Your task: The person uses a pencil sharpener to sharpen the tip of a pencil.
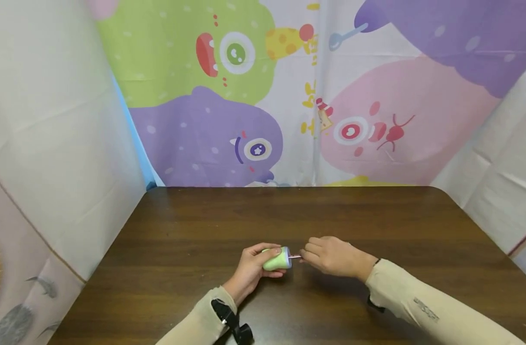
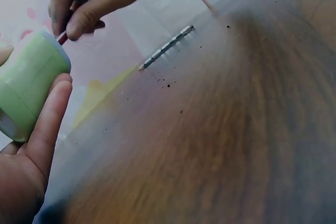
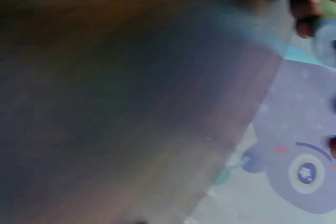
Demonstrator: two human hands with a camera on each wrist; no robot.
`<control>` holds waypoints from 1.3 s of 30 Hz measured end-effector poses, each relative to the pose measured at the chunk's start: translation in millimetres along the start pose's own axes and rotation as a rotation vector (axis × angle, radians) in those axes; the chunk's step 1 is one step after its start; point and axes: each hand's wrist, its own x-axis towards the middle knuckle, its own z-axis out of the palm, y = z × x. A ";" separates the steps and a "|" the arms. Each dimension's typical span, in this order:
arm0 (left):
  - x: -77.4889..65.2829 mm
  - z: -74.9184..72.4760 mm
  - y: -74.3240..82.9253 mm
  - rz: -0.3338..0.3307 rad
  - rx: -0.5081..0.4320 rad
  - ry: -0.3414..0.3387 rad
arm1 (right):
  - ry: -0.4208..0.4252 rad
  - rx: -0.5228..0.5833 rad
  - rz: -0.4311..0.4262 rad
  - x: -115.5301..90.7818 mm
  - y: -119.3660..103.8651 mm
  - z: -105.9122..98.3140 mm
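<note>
A rounded green pencil sharpener with a lavender end lies sideways in my left hand, thumb on top and fingers beneath. My right hand pinches a slim reddish pencil whose other end meets the sharpener's lavender face. In the left wrist view the same pencil is mostly covered by the right fingers. How far it reaches into the sharpener is hidden. The right wrist view is blurred and catches only part of the sharpener at its right edge.
On the brown wooden table, a black-and-white pencil lies beyond the hands in the left wrist view. Small dark crumbs are scattered near it. A cartoon-printed curtain hangs behind the table's far edge.
</note>
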 end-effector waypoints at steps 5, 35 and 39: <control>-1.5 -1.7 -0.5 0.000 -0.012 -0.008 | 0.133 0.116 0.110 0.2 -9.5 13.0; -1.0 -0.8 -0.1 -0.021 0.001 0.034 | 0.076 0.027 0.086 -3.5 -5.1 10.5; -0.2 -0.5 -0.1 -0.015 0.003 0.039 | 0.079 0.162 0.302 -1.7 -14.6 16.8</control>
